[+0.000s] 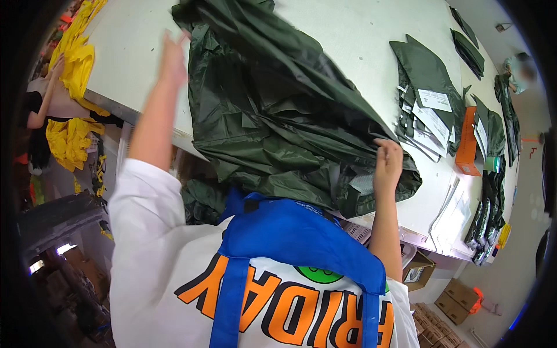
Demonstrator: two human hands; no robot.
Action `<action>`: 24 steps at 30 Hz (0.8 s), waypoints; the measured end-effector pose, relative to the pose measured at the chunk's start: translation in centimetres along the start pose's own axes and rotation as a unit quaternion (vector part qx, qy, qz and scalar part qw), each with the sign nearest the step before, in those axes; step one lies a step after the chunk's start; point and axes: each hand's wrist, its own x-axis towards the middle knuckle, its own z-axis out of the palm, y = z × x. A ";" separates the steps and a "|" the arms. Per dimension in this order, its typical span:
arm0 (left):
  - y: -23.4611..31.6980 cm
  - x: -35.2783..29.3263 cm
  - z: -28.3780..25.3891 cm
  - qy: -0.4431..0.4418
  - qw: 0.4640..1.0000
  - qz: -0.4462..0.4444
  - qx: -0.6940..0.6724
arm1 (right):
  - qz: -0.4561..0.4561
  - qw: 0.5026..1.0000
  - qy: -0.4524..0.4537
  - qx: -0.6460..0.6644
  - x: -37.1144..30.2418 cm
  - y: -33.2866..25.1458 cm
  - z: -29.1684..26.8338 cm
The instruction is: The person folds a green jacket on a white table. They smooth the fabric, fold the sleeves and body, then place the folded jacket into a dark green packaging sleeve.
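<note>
A large, crumpled piece of dark green, slightly shiny fabric spreads over the white table in front of me, its near edge hanging towards my body. Whether it is a garment or a cover I cannot tell. My right hand grips its right part with curled fingers. My left hand is raised beside its far left edge, blurred by motion, with thumb and fingers apart and nothing visible between them. More dark green fabric bunches below the table edge, near my blue apron.
White table holds stacked green pieces with white paper labels at right. Beyond them are an orange box and papers in a clear sleeve. Another person's arm works yellow fabric at left. Cardboard boxes stand lower right.
</note>
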 end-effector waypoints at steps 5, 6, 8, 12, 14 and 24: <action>-15.7 -8.9 -0.1 -0.213 0.735 0.130 0.631 | -0.199 0.922 -0.201 -0.265 -2.0 0.3 3.4; -15.9 -10.2 0.2 -0.206 0.699 0.149 0.668 | -0.194 0.909 -0.200 -0.310 -1.5 3.0 3.7; -13.7 -11.8 1.9 -0.206 0.689 0.124 0.683 | -0.155 0.915 -0.154 -0.338 0.5 6.6 2.5; -12.4 -17.0 4.5 -0.318 0.682 0.138 0.644 | -0.076 0.897 -0.055 -0.432 5.9 11.2 -4.9; -12.3 -20.2 5.7 -0.402 0.691 0.111 0.590 | 0.094 0.838 -0.147 -0.517 8.4 11.4 -8.6; -8.2 -16.6 8.0 -0.485 0.814 0.101 0.303 | 0.035 0.959 -0.026 -0.281 8.0 1.1 -1.3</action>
